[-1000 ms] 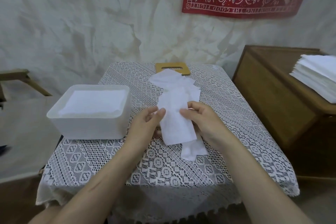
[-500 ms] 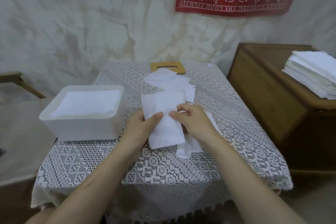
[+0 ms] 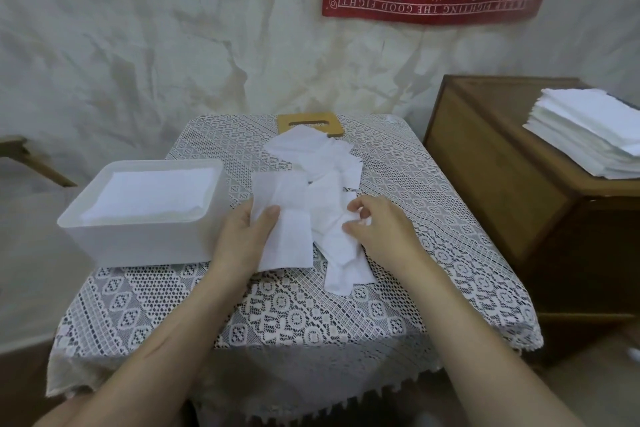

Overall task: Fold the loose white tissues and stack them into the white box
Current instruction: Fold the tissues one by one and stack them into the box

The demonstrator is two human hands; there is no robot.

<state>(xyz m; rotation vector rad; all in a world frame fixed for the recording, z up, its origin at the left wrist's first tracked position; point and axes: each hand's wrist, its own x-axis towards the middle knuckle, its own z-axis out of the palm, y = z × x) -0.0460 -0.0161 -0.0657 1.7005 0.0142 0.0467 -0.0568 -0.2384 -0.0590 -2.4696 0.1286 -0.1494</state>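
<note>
A folded white tissue [image 3: 289, 229] is held upright-flat by my left hand [image 3: 244, 239], thumb on top of it, just right of the white box [image 3: 145, 239]. The box stands at the table's left side with a stack of folded tissues [image 3: 152, 196] inside. My right hand [image 3: 379, 227] pinches a crumpled loose tissue [image 3: 337, 236] from the pile of loose tissues [image 3: 318, 158] lying in the table's middle.
The table wears a lace cloth [image 3: 298, 315]. A wooden lid with a slot [image 3: 310, 123] lies at the far edge, partly under the pile. A wooden cabinet [image 3: 495, 163] at right carries a tall tissue stack [image 3: 588, 135]. A red banner hangs on the wall.
My left hand took the folded tissue alone and carried it left toward the box. My right hand let go of it and moved right onto a loose tissue in the pile.
</note>
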